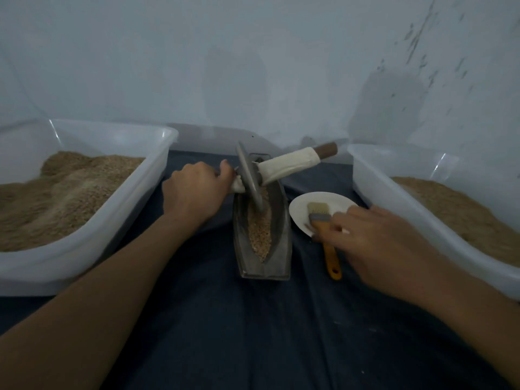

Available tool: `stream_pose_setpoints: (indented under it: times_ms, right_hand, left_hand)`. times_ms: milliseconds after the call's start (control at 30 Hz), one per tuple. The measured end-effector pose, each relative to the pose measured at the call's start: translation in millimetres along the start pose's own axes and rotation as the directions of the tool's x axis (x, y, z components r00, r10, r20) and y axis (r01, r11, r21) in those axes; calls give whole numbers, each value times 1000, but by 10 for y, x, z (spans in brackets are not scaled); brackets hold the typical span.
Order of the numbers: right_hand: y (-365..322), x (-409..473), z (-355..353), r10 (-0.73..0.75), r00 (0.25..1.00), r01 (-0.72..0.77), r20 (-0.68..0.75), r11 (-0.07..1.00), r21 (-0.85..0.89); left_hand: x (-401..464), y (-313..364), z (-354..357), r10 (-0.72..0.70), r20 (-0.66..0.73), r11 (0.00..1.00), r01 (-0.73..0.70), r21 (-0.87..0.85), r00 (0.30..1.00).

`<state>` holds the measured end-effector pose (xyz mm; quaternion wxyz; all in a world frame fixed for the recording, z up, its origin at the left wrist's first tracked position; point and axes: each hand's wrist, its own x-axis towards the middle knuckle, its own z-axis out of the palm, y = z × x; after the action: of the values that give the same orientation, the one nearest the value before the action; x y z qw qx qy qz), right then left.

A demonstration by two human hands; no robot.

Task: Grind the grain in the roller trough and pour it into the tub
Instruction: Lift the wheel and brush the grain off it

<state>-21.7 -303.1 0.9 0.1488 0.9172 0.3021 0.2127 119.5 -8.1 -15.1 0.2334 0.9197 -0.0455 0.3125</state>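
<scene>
Dark blue cloth (253, 333) covers the bench nearest us, and both our forearms reach forward across it. Our right hand (374, 243) hangs over the orange-handled brush (327, 237), whose bristles lie on a small white plate (301, 209); the fingers look loosely bent, but motion blur keeps us from telling whether they grip the handle or merely pass above it. Just left of the plate sits the metal roller trough (263, 249), boat-shaped, its long axis running away from us, with pale whole-looking grain (260, 235) lying along its groove. The grinding wheel (249, 175) stands on edge in the far part of that groove, tilted a little. Our left hand (197, 187) is curled round the cloth-wrapped axle on its left side; the right-hand axle grip (289, 164), wrapped in white cloth with a brown wooden end, is free. We judge that grinding is only being set up: the kernels appear uncrushed. The next move calls for the right hand to take the free grip so that both hands can roll the wheel back and forth. Farther out, a translucent tub (157, 175) on the left and another tub (365, 175) on the right both hold heaps of tan grain; which one receives the ground batch we cannot tell
</scene>
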Motion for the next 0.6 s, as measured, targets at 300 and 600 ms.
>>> stream_pose_setpoints:
  times_ms: [300,600]
  right_hand:
    - [28,-9,121,-126,989,123,-74,991,-48]
    - [64,297,-94,360,848,-239,-389,914,327]
  left_hand:
    - [-17,-38,36,-157,6,975,156,-159,988]
    - [7,-87,21,-332,85,854,338,-396,939]
